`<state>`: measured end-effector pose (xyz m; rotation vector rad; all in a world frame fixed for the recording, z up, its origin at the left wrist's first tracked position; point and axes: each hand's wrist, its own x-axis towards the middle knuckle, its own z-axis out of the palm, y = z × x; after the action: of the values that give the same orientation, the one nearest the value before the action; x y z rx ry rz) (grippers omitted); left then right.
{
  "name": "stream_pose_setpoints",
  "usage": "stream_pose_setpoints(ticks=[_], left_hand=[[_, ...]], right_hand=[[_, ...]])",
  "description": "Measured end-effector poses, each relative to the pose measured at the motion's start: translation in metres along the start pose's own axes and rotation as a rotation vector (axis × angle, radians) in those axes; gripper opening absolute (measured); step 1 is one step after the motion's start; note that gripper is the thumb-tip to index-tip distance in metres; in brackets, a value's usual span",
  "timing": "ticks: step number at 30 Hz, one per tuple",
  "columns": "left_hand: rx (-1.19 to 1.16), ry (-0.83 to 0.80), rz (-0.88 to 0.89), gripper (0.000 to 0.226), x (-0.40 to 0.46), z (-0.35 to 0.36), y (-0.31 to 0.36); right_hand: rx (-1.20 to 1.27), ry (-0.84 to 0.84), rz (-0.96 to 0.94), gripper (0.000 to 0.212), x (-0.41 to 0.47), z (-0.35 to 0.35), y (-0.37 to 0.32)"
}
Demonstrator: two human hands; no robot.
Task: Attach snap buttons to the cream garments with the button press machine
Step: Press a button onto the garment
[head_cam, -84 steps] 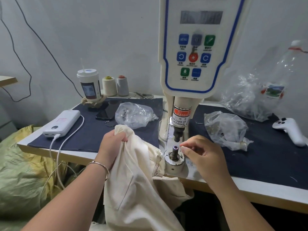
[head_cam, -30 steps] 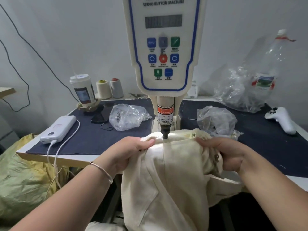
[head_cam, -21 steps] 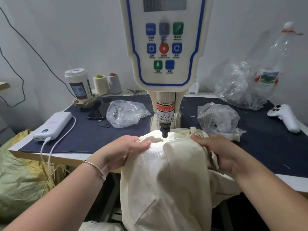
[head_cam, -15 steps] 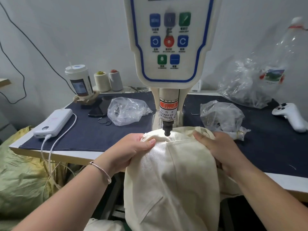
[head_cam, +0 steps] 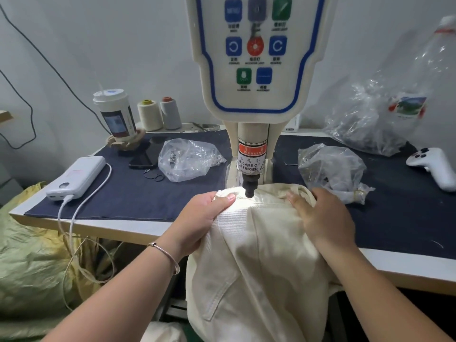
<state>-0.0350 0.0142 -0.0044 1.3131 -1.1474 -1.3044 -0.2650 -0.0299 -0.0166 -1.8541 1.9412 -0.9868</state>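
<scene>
Left hand [head_cam: 199, 215] fingers [head_cam: 225, 199] are curled over a bunched edge of the cream garment [head_cam: 256, 262], thumb tucked underneath, pinching the fabric just left of the press head [head_cam: 249, 187]. Right hand [head_cam: 323, 218] lies on top of the cloth on the other side, fingers [head_cam: 294, 198] bent down into a fold and gripping it. So the garment sits stretched between both hands at the front edge of the surface [head_cam: 138, 227], right under the button press machine [head_cam: 256, 70], with a bright lit spot below the punch tip; the rest hangs off the front edge. Further out: a clear bag [head_cam: 187, 159] left of the machine column, another clear bag [head_cam: 330, 169] on the right, a white power bank [head_cam: 76, 177] near the left edge, and a white controller [head_cam: 434, 166] at the right edge.
</scene>
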Motion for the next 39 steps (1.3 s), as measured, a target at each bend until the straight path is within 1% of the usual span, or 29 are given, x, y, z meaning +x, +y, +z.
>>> stream_pose_setpoints(ticks=[2, 4, 5, 7, 9, 13, 18, 20, 22, 25, 28, 33, 39], left_hand=[[0.014, -0.011, 0.004, 0.024, 0.002, 0.0, 0.0], [0.043, 0.001, 0.004, 0.034, 0.004, -0.001, -0.001], [0.059, 0.018, 0.003, 0.038, 0.005, -0.001, -0.001], [0.091, 0.046, 0.007, 0.039, 0.007, -0.001, -0.001], [0.123, 0.05, 0.023, 0.044, 0.008, -0.002, -0.001], [0.147, 0.045, 0.051, 0.055, 0.006, -0.001, -0.002], [0.151, 0.084, 0.068, 0.054, 0.006, -0.004, -0.006], [0.153, 0.089, 0.084, 0.051, 0.005, -0.004, -0.007], [0.146, 0.098, 0.091, 0.041, 0.005, -0.002, -0.006], [0.149, 0.122, 0.093, 0.042, 0.005, 0.0, -0.005], [0.141, 0.137, 0.086, 0.028, 0.004, 0.003, -0.003], [0.14, 0.138, 0.105, 0.024, 0.006, 0.002, -0.007], [0.115, 0.137, 0.144, 0.018, 0.007, 0.001, -0.012]], right_hand=[[-0.113, 0.023, -0.032, 0.039, -0.002, 0.004, 0.0], [-0.163, -0.011, -0.046, 0.037, 0.001, 0.006, -0.001], [-0.156, -0.049, -0.043, 0.038, 0.004, 0.005, -0.001], [-0.123, -0.129, -0.022, 0.041, 0.011, 0.003, 0.0], [-0.091, -0.17, -0.014, 0.043, 0.015, 0.003, 0.002], [-0.035, -0.168, -0.007, 0.047, 0.015, 0.003, 0.004], [-0.006, -0.138, -0.006, 0.051, 0.012, 0.006, 0.004], [0.012, -0.125, -0.002, 0.051, 0.01, 0.007, 0.005], [0.024, -0.123, 0.0, 0.051, 0.01, 0.008, 0.005], [0.007, -0.109, 0.012, 0.05, 0.009, 0.009, 0.004], [-0.018, -0.074, 0.02, 0.05, 0.006, 0.01, 0.003], [-0.047, -0.027, -0.002, 0.048, 0.003, 0.011, 0.001], [-0.037, -0.015, -0.004, 0.05, 0.003, 0.012, 0.001]])
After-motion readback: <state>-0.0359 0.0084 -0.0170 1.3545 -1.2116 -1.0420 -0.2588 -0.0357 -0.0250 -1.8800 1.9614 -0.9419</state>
